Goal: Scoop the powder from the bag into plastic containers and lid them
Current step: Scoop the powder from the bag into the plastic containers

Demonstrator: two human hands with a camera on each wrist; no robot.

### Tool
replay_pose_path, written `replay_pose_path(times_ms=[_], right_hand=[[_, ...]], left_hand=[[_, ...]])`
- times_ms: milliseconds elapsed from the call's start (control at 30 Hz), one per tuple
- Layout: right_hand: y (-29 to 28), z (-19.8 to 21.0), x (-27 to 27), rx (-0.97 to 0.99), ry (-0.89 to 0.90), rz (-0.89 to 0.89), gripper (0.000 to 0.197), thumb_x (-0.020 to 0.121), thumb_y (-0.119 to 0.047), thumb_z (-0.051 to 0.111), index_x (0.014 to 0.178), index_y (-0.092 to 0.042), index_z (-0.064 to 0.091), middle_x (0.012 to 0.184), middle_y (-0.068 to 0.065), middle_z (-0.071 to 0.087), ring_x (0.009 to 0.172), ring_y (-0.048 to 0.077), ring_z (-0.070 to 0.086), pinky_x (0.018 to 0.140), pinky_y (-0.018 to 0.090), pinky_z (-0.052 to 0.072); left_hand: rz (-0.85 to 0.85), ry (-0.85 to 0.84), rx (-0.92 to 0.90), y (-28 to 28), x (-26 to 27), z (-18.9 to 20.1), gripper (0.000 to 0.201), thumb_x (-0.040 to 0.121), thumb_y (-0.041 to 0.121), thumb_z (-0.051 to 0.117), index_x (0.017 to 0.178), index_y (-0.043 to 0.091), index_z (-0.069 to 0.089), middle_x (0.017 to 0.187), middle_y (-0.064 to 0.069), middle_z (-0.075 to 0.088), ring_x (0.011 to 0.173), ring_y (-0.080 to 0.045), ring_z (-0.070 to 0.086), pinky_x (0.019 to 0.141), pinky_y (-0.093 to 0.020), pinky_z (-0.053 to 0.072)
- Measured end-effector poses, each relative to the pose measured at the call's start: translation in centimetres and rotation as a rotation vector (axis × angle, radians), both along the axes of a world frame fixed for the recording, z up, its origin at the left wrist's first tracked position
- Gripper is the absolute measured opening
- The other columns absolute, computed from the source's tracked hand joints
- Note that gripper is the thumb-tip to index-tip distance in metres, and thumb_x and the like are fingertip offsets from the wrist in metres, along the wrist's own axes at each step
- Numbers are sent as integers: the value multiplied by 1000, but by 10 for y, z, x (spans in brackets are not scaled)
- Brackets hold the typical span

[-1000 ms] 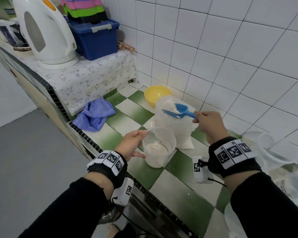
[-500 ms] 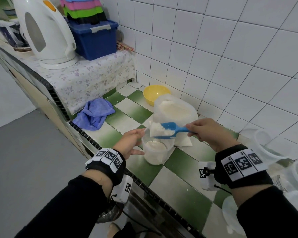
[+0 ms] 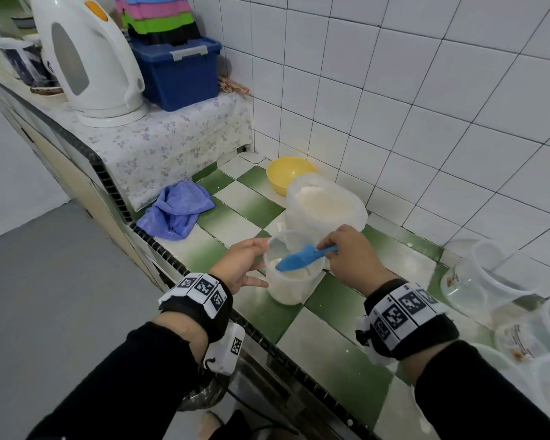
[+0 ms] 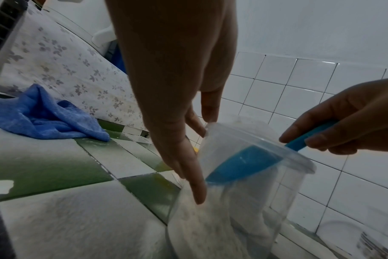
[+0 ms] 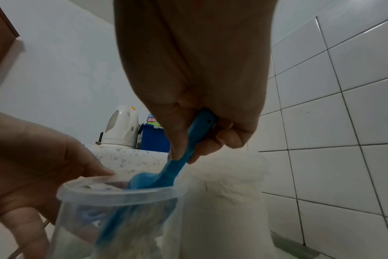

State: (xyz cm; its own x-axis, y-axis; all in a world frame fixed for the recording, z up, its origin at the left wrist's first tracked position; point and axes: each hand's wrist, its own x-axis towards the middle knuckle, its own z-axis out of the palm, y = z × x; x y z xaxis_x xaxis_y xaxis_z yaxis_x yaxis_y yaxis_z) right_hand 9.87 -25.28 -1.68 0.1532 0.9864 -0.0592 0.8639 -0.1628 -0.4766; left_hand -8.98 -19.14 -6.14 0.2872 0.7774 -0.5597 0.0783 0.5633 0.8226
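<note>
A clear plastic container [image 3: 288, 290], partly filled with white powder, stands on the green and white tiled counter. My left hand [image 3: 242, 265] steadies its left side, the fingers straight along the wall [image 4: 195, 184] and the thumb at the rim. My right hand [image 3: 346, 255] grips the handle of a blue scoop [image 3: 299, 258], whose bowl is tipped down inside the container [image 5: 113, 210]. Powder falls from the scoop [image 4: 244, 163] in the wrist views. The open bag of powder [image 3: 324, 204] stands right behind the container.
A yellow bowl [image 3: 291, 176] sits behind the bag by the tiled wall. A blue cloth [image 3: 178, 211] lies at the left. A white kettle [image 3: 86, 58] and a blue box [image 3: 178, 74] stand on the raised shelf. Several empty clear containers [image 3: 489, 274] crowd the right.
My right hand carried the loaded scoop from the bag to above the container, then tipped it down inside. The left hand stayed at the container's side.
</note>
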Motion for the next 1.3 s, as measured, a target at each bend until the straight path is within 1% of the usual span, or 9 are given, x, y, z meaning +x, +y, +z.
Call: replay_pose_path(times_ms=[200,433,500,600,733,867,1033,1167,1300], right_hand=[[0,2,1,-7,-3,-17,22,90,-7,53,108,-12,65,107,8,54,99,23,53,91,31,44],[3,17,13,-41,91,-70,20,95,-17,49,96,-7,67,94,7,64,74,15,50,61,23,35],[4,23,20,-49,173,-109,20,94,-20,51,89,-9,67,87,7,65,64,12,48,55,21,34],[4,33,30,21,399,-199,20,92,-20,55,90,-7,70,74,2,64,63,14,47,59,23,39],[4,44,34,161,642,-349,13,90,-17,58,89,-11,70,73,3,62,61,11,45,49,14,39],[14,40,41,276,486,-392,15,90,-15,56,96,-10,69,81,3,60,70,13,50,58,21,39],[27,22,44,396,21,-325,24,88,-1,51,108,-4,65,98,14,55,91,25,49,76,21,29],[34,4,39,468,-345,-242,26,72,13,57,95,5,66,78,18,52,72,33,48,66,35,38],[42,-3,37,392,-406,-221,21,72,12,57,90,6,64,76,18,52,70,32,47,65,40,42]], left_hand=[[1,6,5,2,0,-1,12,98,22,53,99,25,65,93,4,65,84,-16,60,77,-48,57],[4,30,16,5,1,-2,12,96,21,55,97,26,66,96,2,62,85,-18,57,72,-46,59],[7,41,18,7,2,-2,14,95,19,54,98,25,66,99,-1,61,89,-21,56,71,-47,60],[6,44,20,9,2,-3,16,95,19,53,103,24,66,103,-2,61,92,-23,57,72,-49,59],[-16,40,30,10,3,-4,14,94,25,58,105,22,66,103,-3,63,88,-22,59,68,-47,60],[-23,47,31,13,4,-4,14,93,26,60,104,20,67,104,-5,64,90,-24,58,64,-48,60],[-42,38,17,17,3,-4,13,93,25,60,103,19,67,103,-3,67,87,-21,64,66,-51,60],[-58,27,-1,21,1,-4,17,92,25,62,107,18,67,102,-2,69,81,-19,67,70,-53,59],[-76,21,-3,23,0,-4,22,92,25,62,111,16,66,104,-3,69,79,-18,68,71,-54,58]])
